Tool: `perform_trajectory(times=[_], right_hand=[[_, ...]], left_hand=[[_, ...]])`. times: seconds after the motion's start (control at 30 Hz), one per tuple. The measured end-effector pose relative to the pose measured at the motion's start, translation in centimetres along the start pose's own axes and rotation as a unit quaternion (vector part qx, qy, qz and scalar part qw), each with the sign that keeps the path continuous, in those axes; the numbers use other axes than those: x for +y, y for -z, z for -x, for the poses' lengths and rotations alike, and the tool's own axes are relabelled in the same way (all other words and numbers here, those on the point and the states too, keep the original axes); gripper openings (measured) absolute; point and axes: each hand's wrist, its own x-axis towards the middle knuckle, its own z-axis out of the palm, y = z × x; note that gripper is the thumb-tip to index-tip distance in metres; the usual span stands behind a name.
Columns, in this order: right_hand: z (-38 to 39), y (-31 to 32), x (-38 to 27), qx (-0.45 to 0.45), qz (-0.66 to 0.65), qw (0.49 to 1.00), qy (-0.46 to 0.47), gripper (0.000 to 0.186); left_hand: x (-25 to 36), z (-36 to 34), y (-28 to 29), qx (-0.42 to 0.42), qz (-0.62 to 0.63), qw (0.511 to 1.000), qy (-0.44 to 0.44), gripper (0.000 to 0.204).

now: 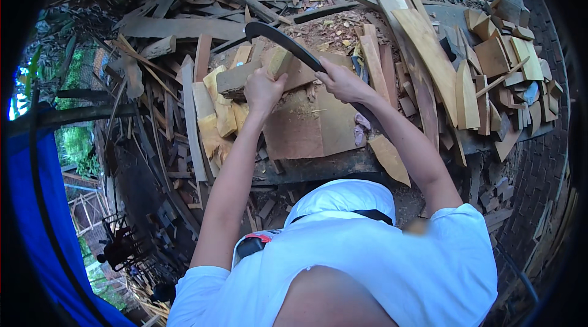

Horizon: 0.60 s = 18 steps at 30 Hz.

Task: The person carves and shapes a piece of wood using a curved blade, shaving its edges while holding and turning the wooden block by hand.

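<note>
My left hand (264, 90) is closed round a short block of wood (280, 62), which it holds upright at a tilt. Beneath lies a thick greyish timber (236, 81), set across a flat brown board (297, 131). My right hand (344, 84) grips a machete with a long, dark, hooked blade (283, 41). That blade reaches up and left, its curved tip beyond the wood block. In this view the blade passes close to the block's top; whether they touch I cannot tell. Fine chips and sawdust lie on the board between my hands.
Pale yellow offcuts (217, 112) lie left of the board. Long planks (429, 51) lean at the right, beside a pile of cut wood pieces (493, 57). Scrap wood and chips (331, 27) cover the far side. A blue tarp (40, 217) hangs at the far left.
</note>
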Motion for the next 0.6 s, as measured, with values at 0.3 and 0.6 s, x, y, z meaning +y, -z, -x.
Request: perform_trajectory(times=[0.3,0.6], right_hand=[[0.2,-1.7,1.2,0.133,0.230,0.960,0.090,0.020],[-1.8,2.1,3.3,-0.176,-0.269,0.947,-0.020,0.015]], left_hand=[[0.0,0.6,-0.4,0.009,0.030,0.999,0.009,0.033],[0.2,0.1,-0.7,0.008,-0.011,1.000,0.020,0.038]])
